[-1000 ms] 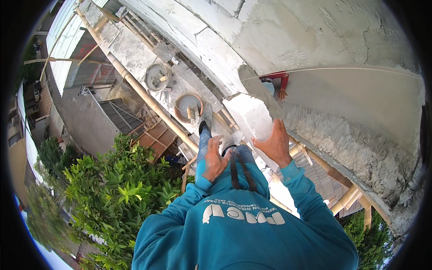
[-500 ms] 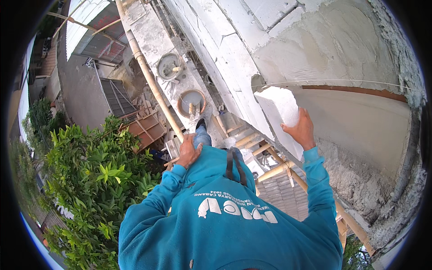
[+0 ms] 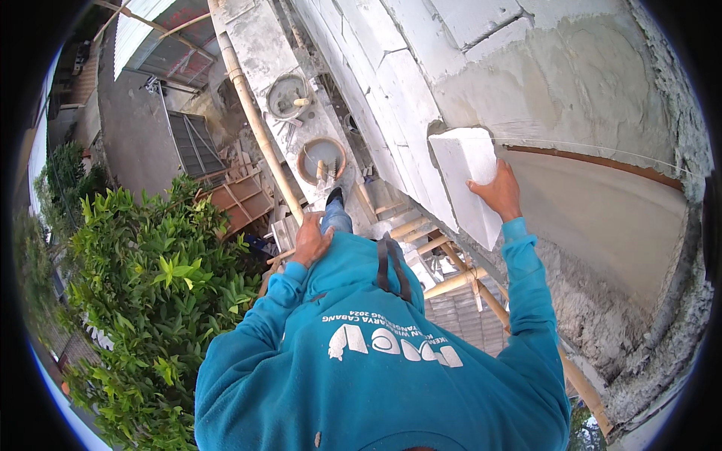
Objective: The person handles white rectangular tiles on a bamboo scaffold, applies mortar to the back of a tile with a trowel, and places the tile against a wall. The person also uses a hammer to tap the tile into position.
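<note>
My right hand [image 3: 500, 194] is closed around the edge of a white lightweight concrete block [image 3: 460, 177], thumb on its near face. The block stands tilted at the end of the white block wall [image 3: 391, 86], beside the recess; whether it bears on the wall below is hard to see. A thin string line [image 3: 587, 141] runs across by the block's top. On the other side, my left hand [image 3: 311, 240] rests at the bamboo pole [image 3: 252, 105], fingers curled over it; my sleeve and leg hide part of that grip.
On the dusty plank walkway [image 3: 263, 45] stand two round basins, a nearer one [image 3: 302, 169] with a brush and a farther one [image 3: 271, 98] with a tool. Bamboo scaffolding [image 3: 455, 282] crosses below the wall. A leafy tree [image 3: 150, 278] fills the left; a plastered wall [image 3: 579, 75] the right.
The block has turned slightly, showing more of its broad face, and my right hand has shifted a little with it. The left hand keeps its place at the pole.
</note>
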`<act>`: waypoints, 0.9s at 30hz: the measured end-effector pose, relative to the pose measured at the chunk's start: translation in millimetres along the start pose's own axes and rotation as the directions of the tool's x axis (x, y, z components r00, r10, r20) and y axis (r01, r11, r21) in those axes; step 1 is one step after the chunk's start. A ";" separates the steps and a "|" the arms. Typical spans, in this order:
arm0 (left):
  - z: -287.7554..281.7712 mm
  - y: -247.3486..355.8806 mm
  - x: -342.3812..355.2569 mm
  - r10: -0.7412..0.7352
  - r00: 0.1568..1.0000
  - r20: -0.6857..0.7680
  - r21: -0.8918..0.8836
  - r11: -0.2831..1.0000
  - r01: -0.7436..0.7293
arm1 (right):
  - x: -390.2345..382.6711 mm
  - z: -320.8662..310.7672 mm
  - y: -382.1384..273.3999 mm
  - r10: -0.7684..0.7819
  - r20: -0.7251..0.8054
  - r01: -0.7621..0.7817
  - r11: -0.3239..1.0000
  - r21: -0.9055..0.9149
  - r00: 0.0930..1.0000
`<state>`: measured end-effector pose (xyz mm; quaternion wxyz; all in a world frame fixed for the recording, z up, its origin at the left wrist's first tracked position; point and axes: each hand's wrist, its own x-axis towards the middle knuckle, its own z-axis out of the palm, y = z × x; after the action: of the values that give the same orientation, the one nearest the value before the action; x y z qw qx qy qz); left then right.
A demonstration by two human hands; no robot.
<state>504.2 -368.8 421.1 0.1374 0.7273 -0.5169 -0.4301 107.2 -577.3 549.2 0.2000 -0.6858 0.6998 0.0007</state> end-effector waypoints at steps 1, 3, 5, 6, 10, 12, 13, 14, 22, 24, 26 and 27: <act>2.0 0.7 3.0 0.002 1.000 0.006 -0.006 1.000 -0.002 | 1.9 0.9 0.4 0.003 0.011 -0.003 1.000 -0.009 1.000; 3.1 2.8 10.7 0.027 0.999 -0.017 -0.015 1.000 -0.027 | 6.2 3.0 -0.8 0.013 0.025 -0.012 1.000 -0.022 1.000; 1.7 10.0 17.3 0.028 0.999 -0.022 -0.021 0.999 -0.029 | 8.1 4.4 3.8 0.006 0.032 -0.005 0.999 -0.039 0.999; -1.6 17.1 20.0 0.017 1.000 -0.014 -0.023 1.000 -0.018 | 8.6 4.9 5.7 0.004 0.035 -0.002 0.999 -0.048 0.999; -1.7 26.9 36.1 0.079 0.997 -0.017 0.056 0.995 -0.078 | 4.8 0.7 3.6 0.010 0.030 -0.009 0.999 -0.034 1.000; 2.9 35.0 48.4 0.127 0.991 -0.035 0.049 0.991 -0.125 | 6.9 -1.6 -3.9 0.057 0.048 -0.055 0.997 -0.055 0.997; 6.4 39.3 56.5 0.152 0.987 -0.042 0.046 0.988 -0.150 | 8.4 0.1 -2.8 0.063 0.061 -0.060 0.997 -0.055 0.996; 9.2 45.8 64.0 0.180 0.982 -0.054 0.044 0.983 -0.178 | 10.7 0.5 -3.3 0.061 0.073 -0.057 0.997 -0.052 0.995; 15.9 186.6 111.0 0.348 0.930 0.118 -0.212 0.924 -0.319 | 9.7 8.1 9.1 0.072 0.056 -0.071 0.997 -0.019 0.996; 32.9 211.8 124.3 0.312 0.929 0.200 -0.347 0.909 -0.231 | 9.1 8.0 10.4 0.070 0.078 -0.072 0.997 0.031 0.995; 53.3 236.8 133.1 0.267 0.919 0.289 -0.424 0.897 -0.127 | -1.9 13.8 17.2 0.064 -0.017 -0.064 0.998 0.010 0.998; 58.3 252.4 129.7 0.246 0.908 0.340 -0.515 0.856 -0.039 | -7.1 15.9 21.2 0.061 -0.065 -0.061 0.998 0.000 0.996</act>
<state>311.8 -575.4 486.5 0.2452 0.5242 -0.4592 -0.6740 91.1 -564.9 530.8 0.1762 -0.6641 0.7264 -0.0147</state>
